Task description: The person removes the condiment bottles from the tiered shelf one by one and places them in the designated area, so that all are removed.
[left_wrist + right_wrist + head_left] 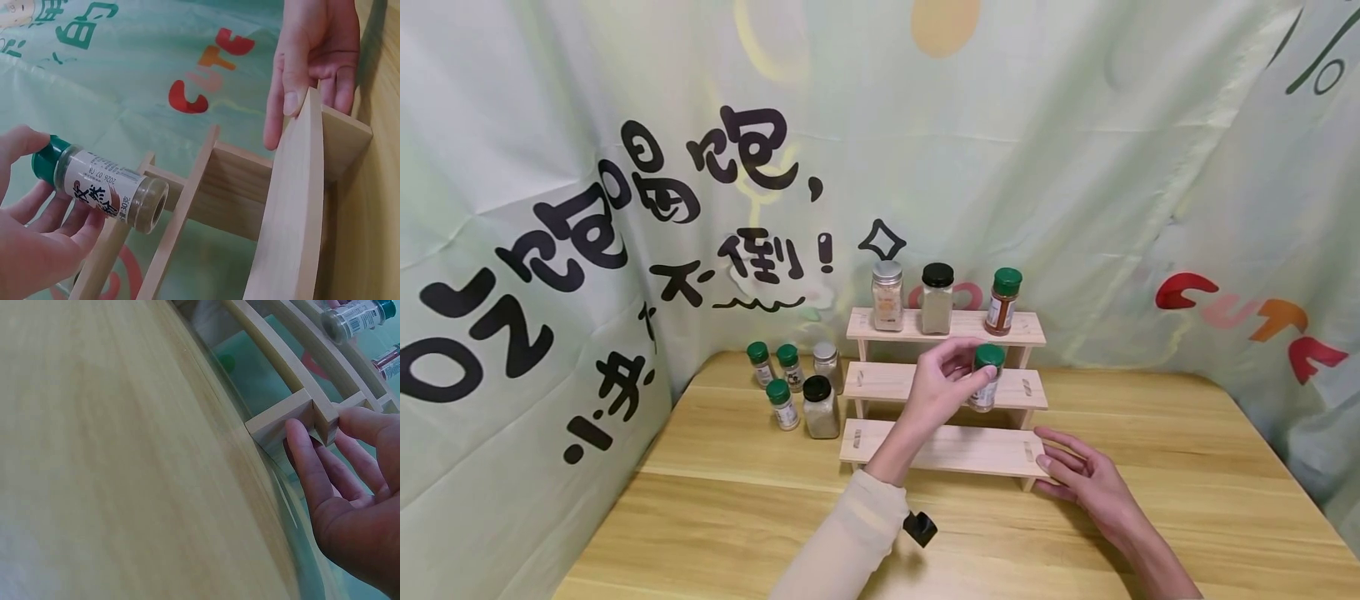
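Observation:
My left hand point(943, 379) holds a green-capped spice jar point(987, 383) by its cap and side, over the right part of the wooden three-tier rack's point(940, 450) middle step. In the left wrist view the jar point(103, 186) is tilted, its white label facing the camera and its clear base clear of the wood. My right hand point(1093, 483) grips the right end of the lowest step; in the right wrist view, its fingers point(306, 462) touch the end support. On the top step stand a silver-capped jar point(887, 298), a black-capped jar point(937, 300) and a green-capped jar point(1002, 304).
Left of the rack several jars stand grouped on the wooden table point(722, 492): green-capped ones point(783, 406), a silver-capped one point(827, 367) and a black-capped one point(821, 408). A small black object point(921, 528) shows beside the left sleeve. Printed cloth point(1075, 192) hangs behind.

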`<state>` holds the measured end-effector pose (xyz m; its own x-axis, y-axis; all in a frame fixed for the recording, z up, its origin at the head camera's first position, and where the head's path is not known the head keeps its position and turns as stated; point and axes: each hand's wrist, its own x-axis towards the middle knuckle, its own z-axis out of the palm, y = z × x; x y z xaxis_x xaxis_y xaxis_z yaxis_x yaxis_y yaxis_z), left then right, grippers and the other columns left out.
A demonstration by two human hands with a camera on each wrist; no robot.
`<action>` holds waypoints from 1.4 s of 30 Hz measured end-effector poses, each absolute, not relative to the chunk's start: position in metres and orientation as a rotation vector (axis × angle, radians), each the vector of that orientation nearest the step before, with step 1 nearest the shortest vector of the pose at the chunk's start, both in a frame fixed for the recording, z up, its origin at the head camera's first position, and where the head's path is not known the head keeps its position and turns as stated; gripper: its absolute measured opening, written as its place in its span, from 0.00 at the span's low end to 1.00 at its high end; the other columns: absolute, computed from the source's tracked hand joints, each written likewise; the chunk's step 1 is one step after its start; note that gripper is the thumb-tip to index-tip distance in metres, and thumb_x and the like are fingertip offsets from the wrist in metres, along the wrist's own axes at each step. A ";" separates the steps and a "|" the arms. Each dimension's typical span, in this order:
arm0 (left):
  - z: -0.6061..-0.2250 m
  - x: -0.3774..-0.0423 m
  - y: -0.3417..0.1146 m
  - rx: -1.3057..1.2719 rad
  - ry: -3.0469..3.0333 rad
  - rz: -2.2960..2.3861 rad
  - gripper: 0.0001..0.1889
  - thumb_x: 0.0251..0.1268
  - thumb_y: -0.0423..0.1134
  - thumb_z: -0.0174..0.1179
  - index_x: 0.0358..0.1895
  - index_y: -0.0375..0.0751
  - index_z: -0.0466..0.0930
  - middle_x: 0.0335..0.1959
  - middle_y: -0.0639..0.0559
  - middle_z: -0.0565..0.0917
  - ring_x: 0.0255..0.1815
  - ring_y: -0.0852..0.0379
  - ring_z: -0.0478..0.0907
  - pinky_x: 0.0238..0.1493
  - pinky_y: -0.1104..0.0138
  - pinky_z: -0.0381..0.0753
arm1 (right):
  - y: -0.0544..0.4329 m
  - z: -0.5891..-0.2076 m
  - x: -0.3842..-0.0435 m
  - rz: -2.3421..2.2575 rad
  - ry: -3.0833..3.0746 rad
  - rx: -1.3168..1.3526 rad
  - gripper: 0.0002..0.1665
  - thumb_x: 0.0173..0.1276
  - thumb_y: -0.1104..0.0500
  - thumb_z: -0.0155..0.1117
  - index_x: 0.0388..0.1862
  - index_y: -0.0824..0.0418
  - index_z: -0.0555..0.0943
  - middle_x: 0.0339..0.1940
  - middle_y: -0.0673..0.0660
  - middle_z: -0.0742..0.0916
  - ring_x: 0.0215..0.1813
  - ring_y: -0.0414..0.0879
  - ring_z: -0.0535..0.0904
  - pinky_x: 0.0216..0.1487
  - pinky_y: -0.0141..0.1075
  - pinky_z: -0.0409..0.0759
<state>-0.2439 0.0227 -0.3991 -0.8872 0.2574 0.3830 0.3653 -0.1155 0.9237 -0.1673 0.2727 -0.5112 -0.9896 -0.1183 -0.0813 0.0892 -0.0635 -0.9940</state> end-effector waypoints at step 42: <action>-0.411 -0.220 -0.040 -0.820 -1.984 -2.212 0.18 0.66 0.28 0.68 0.58 0.33 0.81 0.53 0.42 0.84 0.53 0.51 0.82 0.61 0.60 0.82 | 0.274 -0.512 -0.168 -2.210 2.034 -0.085 0.33 0.76 0.64 0.63 0.76 0.71 0.66 0.56 0.49 0.85 0.56 0.43 0.84 0.54 0.47 0.86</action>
